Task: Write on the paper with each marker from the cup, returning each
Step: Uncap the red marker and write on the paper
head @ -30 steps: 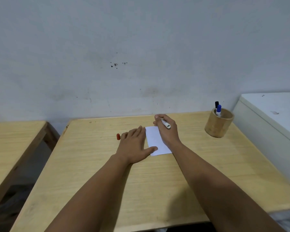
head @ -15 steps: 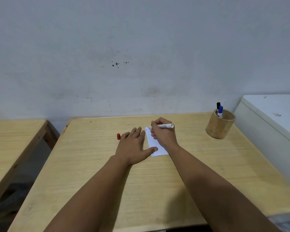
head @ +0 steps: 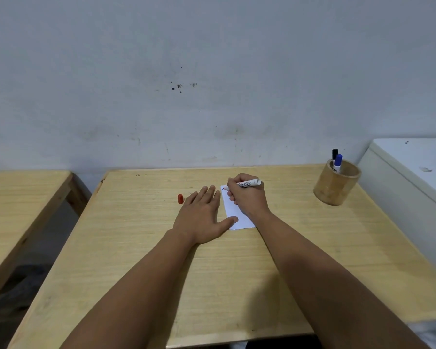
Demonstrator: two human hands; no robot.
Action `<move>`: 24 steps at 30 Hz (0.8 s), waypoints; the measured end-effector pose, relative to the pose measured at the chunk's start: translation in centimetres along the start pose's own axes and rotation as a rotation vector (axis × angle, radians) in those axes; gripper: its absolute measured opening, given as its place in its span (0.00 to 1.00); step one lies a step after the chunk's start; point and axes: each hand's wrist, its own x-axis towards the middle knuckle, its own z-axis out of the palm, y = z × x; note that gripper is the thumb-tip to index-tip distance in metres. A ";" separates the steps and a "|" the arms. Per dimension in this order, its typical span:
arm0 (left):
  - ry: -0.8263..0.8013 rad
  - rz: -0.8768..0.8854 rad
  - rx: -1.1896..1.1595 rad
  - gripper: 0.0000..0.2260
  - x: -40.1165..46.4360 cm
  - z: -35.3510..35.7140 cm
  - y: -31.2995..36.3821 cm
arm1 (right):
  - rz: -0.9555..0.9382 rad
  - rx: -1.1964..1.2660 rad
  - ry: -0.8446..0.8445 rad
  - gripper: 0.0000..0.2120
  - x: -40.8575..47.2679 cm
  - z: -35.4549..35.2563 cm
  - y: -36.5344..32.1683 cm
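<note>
A small white paper lies on the wooden table. My right hand grips a white marker lying nearly level, its red tip touching the paper's far left corner. My left hand rests flat on the table, fingers apart, thumb pressing the paper's near edge. The marker's red cap stands on the table just left of my left hand. A wooden cup at the far right holds a blue-capped marker and a black-capped marker.
A white cabinet stands against the table's right side, close to the cup. A second wooden table is at the left across a gap. A grey wall runs behind both tables.
My right hand has swung the marker from tilted upright to nearly level and brought its tip down onto the paper's far left corner. My left hand has stayed in place.
</note>
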 end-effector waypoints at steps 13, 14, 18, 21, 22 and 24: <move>-0.010 -0.008 -0.001 0.44 -0.1 0.0 0.2 | 0.003 0.130 0.049 0.12 -0.6 -0.1 -1.2; -0.013 -0.011 0.000 0.44 -0.1 -0.1 0.3 | -0.007 0.147 0.083 0.13 -0.7 -0.3 -1.8; -0.002 -0.008 0.013 0.44 -0.2 -0.7 0.3 | -0.026 0.225 0.140 0.13 -0.8 -2.2 -5.0; 0.048 -0.004 0.007 0.42 -0.7 -1.7 0.9 | 0.006 0.372 0.069 0.16 -1.3 -3.8 -7.1; 0.129 -0.001 0.029 0.40 -0.9 -2.1 1.0 | 0.037 0.419 0.066 0.19 -1.4 -4.4 -7.6; 0.358 -0.001 0.109 0.31 -1.4 -2.9 0.9 | 0.073 0.462 0.087 0.21 -1.5 -5.4 -8.3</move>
